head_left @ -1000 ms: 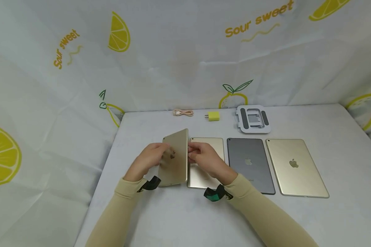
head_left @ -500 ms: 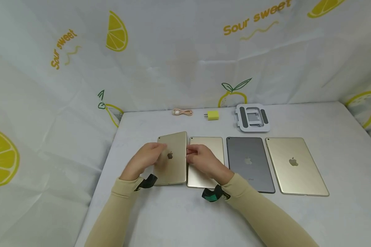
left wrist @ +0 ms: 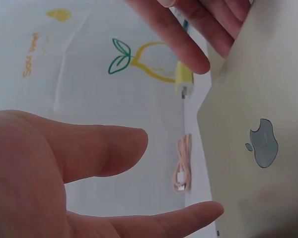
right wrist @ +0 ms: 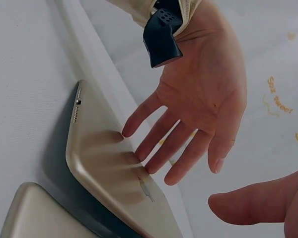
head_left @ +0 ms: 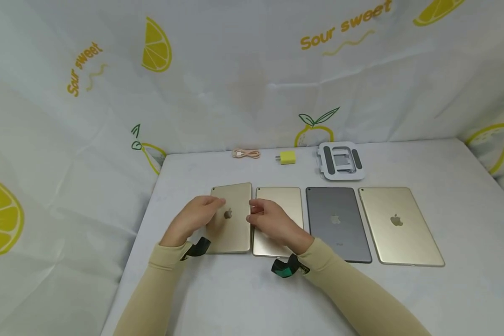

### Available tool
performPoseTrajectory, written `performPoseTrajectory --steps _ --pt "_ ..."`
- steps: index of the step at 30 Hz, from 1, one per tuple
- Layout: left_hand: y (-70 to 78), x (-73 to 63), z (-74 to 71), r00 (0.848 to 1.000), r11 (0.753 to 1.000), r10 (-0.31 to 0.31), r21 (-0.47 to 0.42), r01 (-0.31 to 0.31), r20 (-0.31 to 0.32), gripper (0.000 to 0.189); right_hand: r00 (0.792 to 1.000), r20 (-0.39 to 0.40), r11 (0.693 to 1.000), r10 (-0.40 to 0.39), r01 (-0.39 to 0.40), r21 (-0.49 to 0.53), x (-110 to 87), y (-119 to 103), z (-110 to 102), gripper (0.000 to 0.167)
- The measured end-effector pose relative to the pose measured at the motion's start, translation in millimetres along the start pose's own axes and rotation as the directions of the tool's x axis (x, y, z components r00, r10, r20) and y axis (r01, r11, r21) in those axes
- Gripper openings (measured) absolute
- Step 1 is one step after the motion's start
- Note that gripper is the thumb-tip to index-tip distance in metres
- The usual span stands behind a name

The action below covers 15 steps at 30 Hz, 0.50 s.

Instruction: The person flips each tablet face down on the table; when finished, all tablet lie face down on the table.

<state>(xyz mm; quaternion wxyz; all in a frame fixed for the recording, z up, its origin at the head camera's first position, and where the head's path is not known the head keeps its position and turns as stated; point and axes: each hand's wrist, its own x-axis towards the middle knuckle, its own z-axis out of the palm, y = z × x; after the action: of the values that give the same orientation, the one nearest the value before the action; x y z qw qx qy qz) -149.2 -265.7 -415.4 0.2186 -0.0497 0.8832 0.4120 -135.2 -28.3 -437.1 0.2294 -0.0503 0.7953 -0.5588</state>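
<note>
A gold tablet point(head_left: 233, 235) lies back up at the left end of a row, its right edge tipped slightly above the table. My left hand point(head_left: 196, 218) is over its left part with straight, spread fingers; in the right wrist view, the left fingertips point(right wrist: 148, 168) touch or nearly touch the back. My right hand point(head_left: 277, 221) is at the tablet's right edge, above a second gold tablet point(head_left: 283, 198). The left wrist view shows the right fingers point(left wrist: 188, 54) extended by that edge, their far ends partly hidden. The right thumb point(right wrist: 258, 201) stands apart from the tablet.
Further right lie a grey tablet point(head_left: 340, 205) and another gold tablet point(head_left: 403, 242), both back up. Behind the row are a coiled pink cable point(head_left: 246, 153), a yellow charger plug point(head_left: 287, 157) and a folded white stand point(head_left: 327, 161). A printed curtain point(head_left: 235, 107) hangs behind the table.
The left tablet has come down from a steep tilt to almost flat, its raised right edge dropping. My left hand has shifted slightly left; the right fingers have loosened at the edge.
</note>
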Motion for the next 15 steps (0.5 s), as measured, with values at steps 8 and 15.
performPoseTrajectory --steps 8,15 --pt "-3.0 -0.1 -2.8 1.000 1.000 -0.009 0.018 0.009 -0.004 0.064 1.000 0.013 1.000 -0.012 0.012 -0.021 -1.1 -3.0 2.1 0.053" --pt "-3.8 -1.7 -3.2 0.999 0.999 -0.027 0.040 0.027 -0.017 0.067 0.999 0.050 0.998 -0.015 0.018 -0.059 0.2 -3.8 -1.8 0.047"
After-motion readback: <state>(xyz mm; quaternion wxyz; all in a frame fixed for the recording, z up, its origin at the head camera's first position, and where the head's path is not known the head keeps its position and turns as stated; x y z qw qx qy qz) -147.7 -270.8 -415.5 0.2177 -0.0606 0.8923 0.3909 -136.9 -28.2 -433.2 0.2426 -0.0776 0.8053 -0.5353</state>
